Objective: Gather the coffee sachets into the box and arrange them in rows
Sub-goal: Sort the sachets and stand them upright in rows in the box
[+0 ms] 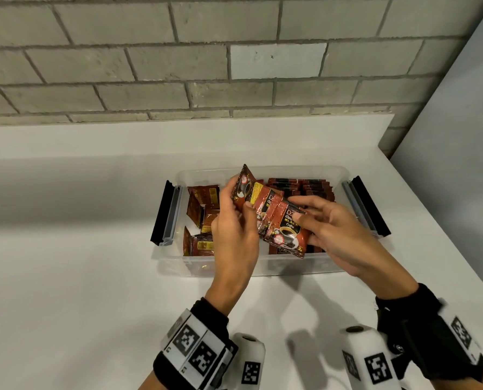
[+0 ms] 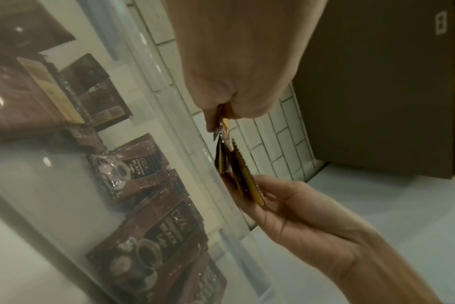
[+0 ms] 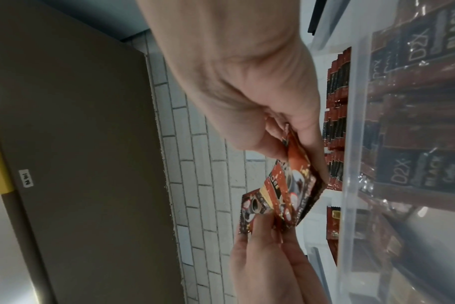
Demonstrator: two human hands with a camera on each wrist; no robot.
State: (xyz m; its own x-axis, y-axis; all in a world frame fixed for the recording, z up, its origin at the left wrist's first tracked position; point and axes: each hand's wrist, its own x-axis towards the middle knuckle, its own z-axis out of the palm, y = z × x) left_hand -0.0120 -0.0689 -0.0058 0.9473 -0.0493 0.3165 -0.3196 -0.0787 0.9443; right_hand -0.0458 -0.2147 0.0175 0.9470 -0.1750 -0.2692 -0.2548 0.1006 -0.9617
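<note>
Both hands held a small fanned bunch of coffee sachets [image 1: 274, 218] above the middle of the clear box [image 1: 262, 267]. Left hand [image 1: 234, 232] pinched the bunch's upper end between thumb and fingers; right hand [image 1: 344, 235] pinched its lower end, other fingers loosely spread. Box stood near the worktop's [image 1: 65, 277] back edge, below a grey brick wall [image 1: 178, 66]. Upright sachet rows [image 1: 305, 187] filled its right half; loose sachets [image 1: 203, 206] lay at its left end. Hands and bunch blocked the box centre. Black latches [image 1: 161, 212] flanked both ends
</note>
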